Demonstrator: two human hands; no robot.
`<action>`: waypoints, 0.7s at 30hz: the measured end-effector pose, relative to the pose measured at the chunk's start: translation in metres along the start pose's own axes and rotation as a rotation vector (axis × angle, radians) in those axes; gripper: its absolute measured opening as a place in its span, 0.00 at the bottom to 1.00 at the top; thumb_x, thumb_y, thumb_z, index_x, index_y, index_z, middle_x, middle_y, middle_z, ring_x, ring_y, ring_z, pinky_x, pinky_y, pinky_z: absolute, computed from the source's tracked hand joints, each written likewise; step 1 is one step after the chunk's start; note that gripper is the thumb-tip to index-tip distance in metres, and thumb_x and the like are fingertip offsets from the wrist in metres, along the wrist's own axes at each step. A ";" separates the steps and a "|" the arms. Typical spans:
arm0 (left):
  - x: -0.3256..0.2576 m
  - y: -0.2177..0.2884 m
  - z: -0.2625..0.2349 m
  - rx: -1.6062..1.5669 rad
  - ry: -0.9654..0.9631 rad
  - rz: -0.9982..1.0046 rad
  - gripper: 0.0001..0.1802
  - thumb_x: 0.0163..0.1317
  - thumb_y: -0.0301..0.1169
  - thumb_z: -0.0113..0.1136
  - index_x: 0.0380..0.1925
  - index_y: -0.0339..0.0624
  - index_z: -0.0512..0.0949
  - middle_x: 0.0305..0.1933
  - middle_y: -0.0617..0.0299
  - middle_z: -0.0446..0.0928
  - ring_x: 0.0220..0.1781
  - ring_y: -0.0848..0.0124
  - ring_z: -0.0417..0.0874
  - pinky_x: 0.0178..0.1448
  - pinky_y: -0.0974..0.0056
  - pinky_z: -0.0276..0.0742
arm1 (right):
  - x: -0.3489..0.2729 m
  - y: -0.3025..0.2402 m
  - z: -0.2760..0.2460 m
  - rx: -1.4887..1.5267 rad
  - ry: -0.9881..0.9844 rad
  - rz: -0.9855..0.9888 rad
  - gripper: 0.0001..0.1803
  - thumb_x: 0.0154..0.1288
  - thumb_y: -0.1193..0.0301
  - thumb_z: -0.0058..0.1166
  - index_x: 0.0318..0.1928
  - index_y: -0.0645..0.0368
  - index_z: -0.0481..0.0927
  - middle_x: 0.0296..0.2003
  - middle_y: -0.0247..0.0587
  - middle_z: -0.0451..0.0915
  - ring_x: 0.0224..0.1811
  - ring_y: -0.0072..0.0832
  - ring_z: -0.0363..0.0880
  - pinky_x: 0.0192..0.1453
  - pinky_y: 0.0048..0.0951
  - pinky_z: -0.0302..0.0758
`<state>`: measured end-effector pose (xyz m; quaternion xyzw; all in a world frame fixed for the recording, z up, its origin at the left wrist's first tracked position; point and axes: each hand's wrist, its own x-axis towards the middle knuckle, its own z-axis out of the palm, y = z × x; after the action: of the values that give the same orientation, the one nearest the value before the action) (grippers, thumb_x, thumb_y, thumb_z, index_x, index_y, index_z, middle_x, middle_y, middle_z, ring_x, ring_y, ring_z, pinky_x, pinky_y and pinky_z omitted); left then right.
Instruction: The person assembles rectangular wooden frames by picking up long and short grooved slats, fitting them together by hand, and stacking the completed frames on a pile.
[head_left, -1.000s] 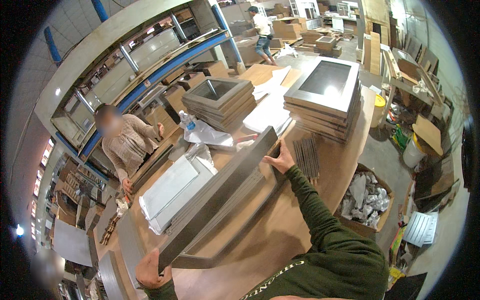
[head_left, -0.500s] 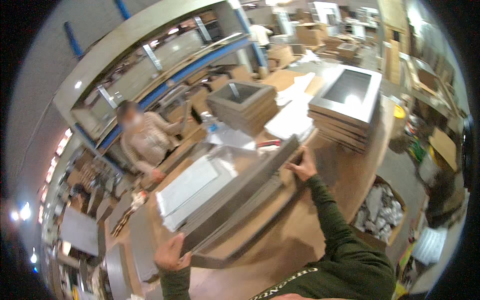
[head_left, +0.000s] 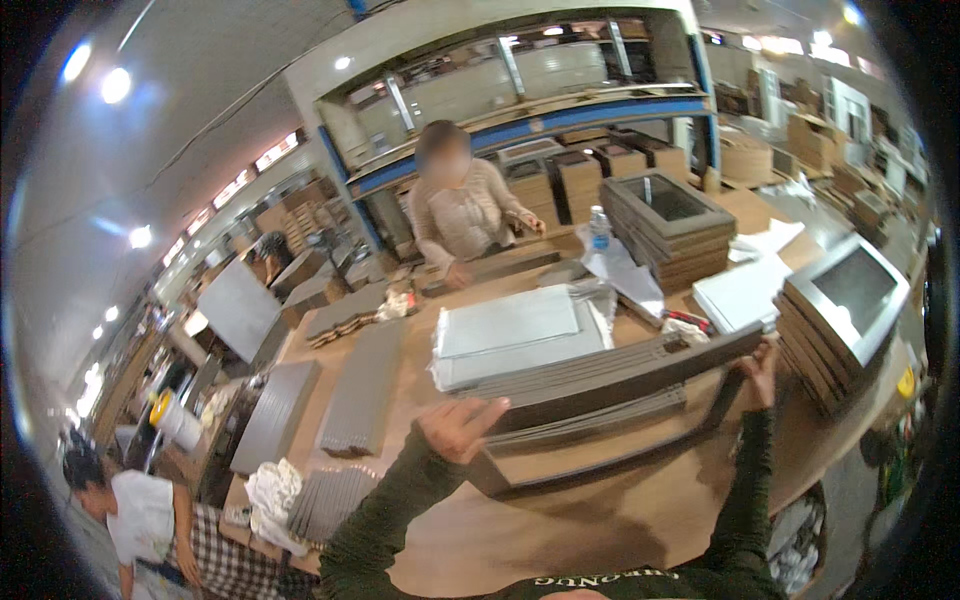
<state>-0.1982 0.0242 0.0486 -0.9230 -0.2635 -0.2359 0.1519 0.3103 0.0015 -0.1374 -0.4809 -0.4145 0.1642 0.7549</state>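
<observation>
A long grey-brown board [head_left: 620, 388] slants across the worktable in front of me, its right end farther off and slightly raised. At its near left end, my left hand [head_left: 462, 428] grips the corner with its fingers laid over the edge. My right hand [head_left: 758, 372] is closed round the far right end. Directly behind the board lie several similar long strips [head_left: 560, 372], side by side. Below it, a grey-brown rectangular frame [head_left: 590, 484] rests on the table, partly covered by the board and more thin strips.
White sheets [head_left: 515, 325] lie beyond the board. Stacked framed panels [head_left: 668, 215] and silver-framed panels [head_left: 850, 290] stand to the right, near a water bottle [head_left: 599, 228]. Grey panels [head_left: 365, 390] lie left. A co-worker [head_left: 465, 205] stands across the table; another person [head_left: 150, 520] is lower left.
My view has swung left, so the table sits farther right and the person at lower left shows. Both hands stay at the board's ends.
</observation>
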 end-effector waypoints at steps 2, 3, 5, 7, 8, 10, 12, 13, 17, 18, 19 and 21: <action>0.004 0.004 0.002 -0.015 0.013 0.016 0.33 0.30 0.24 0.62 0.46 0.49 0.73 0.34 0.59 0.73 0.34 0.62 0.76 0.35 0.64 0.73 | 0.035 -0.052 -0.015 0.140 -0.154 -0.413 0.30 0.55 0.62 0.51 0.56 0.54 0.55 0.46 0.36 0.57 0.44 0.28 0.63 0.53 0.30 0.65; 0.007 0.005 -0.002 -0.033 0.043 0.036 0.33 0.30 0.25 0.62 0.46 0.49 0.73 0.34 0.59 0.73 0.34 0.62 0.76 0.35 0.64 0.73 | 0.076 -0.063 -0.046 0.209 -0.260 -0.560 0.33 0.55 0.61 0.51 0.58 0.54 0.54 0.52 0.37 0.55 0.47 0.28 0.63 0.54 0.31 0.63; -0.002 0.000 0.007 -0.035 0.034 0.013 0.33 0.29 0.25 0.63 0.46 0.49 0.73 0.34 0.59 0.72 0.35 0.62 0.75 0.36 0.63 0.72 | 0.072 -0.152 0.008 -0.178 -0.104 -0.646 0.27 0.59 0.59 0.44 0.56 0.59 0.59 0.51 0.43 0.62 0.53 0.31 0.62 0.59 0.32 0.58; -0.011 -0.004 0.008 -0.028 0.027 0.011 0.34 0.27 0.25 0.64 0.45 0.48 0.73 0.33 0.59 0.72 0.34 0.62 0.75 0.35 0.63 0.72 | 0.076 -0.229 0.044 -0.366 -0.026 -0.743 0.22 0.63 0.61 0.37 0.52 0.62 0.63 0.48 0.45 0.67 0.54 0.32 0.64 0.59 0.32 0.57; -0.010 -0.005 0.011 -0.033 0.045 0.024 0.35 0.27 0.25 0.64 0.45 0.48 0.73 0.33 0.59 0.72 0.33 0.62 0.75 0.35 0.63 0.72 | 0.081 -0.250 0.045 -0.466 -0.001 -0.787 0.19 0.62 0.65 0.38 0.50 0.63 0.65 0.46 0.44 0.68 0.52 0.31 0.65 0.58 0.31 0.58; -0.002 -0.002 0.016 -0.058 0.059 0.049 0.36 0.24 0.26 0.64 0.44 0.47 0.74 0.32 0.59 0.71 0.32 0.62 0.74 0.34 0.63 0.72 | 0.079 -0.247 0.054 -0.497 -0.100 -0.736 0.15 0.55 0.65 0.47 0.40 0.61 0.70 0.35 0.43 0.70 0.44 0.31 0.69 0.51 0.33 0.62; 0.004 0.000 0.018 -0.076 0.073 0.058 0.36 0.23 0.27 0.65 0.44 0.47 0.74 0.32 0.59 0.71 0.32 0.62 0.74 0.34 0.63 0.71 | 0.075 -0.176 0.063 -0.985 -0.261 -0.331 0.14 0.49 0.60 0.56 0.30 0.58 0.74 0.25 0.43 0.73 0.35 0.33 0.73 0.40 0.33 0.68; 0.000 -0.003 0.015 -0.076 0.043 0.079 0.36 0.23 0.27 0.65 0.44 0.47 0.74 0.32 0.59 0.71 0.32 0.62 0.74 0.34 0.63 0.71 | 0.066 -0.139 0.080 -1.351 -0.476 -0.036 0.15 0.47 0.59 0.59 0.25 0.57 0.75 0.23 0.43 0.74 0.33 0.35 0.74 0.37 0.33 0.70; -0.011 -0.005 0.017 -0.058 0.044 0.047 0.35 0.26 0.28 0.65 0.45 0.48 0.73 0.32 0.59 0.71 0.31 0.63 0.73 0.32 0.63 0.71 | 0.072 -0.121 0.094 -0.906 -0.294 -0.367 0.14 0.48 0.61 0.57 0.24 0.59 0.74 0.20 0.41 0.75 0.25 0.36 0.75 0.31 0.32 0.70; -0.012 -0.005 0.017 -0.034 0.052 0.012 0.35 0.27 0.28 0.65 0.46 0.48 0.73 0.31 0.59 0.71 0.30 0.63 0.73 0.32 0.63 0.71 | 0.069 -0.127 0.100 -0.925 -0.335 -0.276 0.13 0.48 0.63 0.57 0.24 0.60 0.73 0.19 0.41 0.74 0.24 0.34 0.75 0.31 0.32 0.70; -0.014 -0.007 0.020 -0.050 0.032 0.001 0.33 0.31 0.27 0.63 0.47 0.49 0.72 0.30 0.60 0.70 0.30 0.64 0.73 0.31 0.64 0.71 | 0.063 -0.132 0.101 -0.878 -0.321 -0.285 0.13 0.48 0.63 0.57 0.23 0.61 0.73 0.19 0.40 0.74 0.23 0.31 0.75 0.29 0.30 0.70; -0.015 -0.010 0.021 0.004 0.052 0.008 0.32 0.33 0.25 0.61 0.48 0.50 0.72 0.30 0.61 0.70 0.30 0.64 0.73 0.31 0.64 0.71 | 0.064 -0.135 0.102 -0.816 -0.304 -0.369 0.12 0.49 0.64 0.57 0.23 0.61 0.73 0.19 0.40 0.74 0.22 0.29 0.75 0.28 0.28 0.70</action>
<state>-0.2077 0.0347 0.0245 -0.9171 -0.2564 -0.2589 0.1616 0.2486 0.0371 0.0285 -0.6271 -0.6296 -0.0803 0.4515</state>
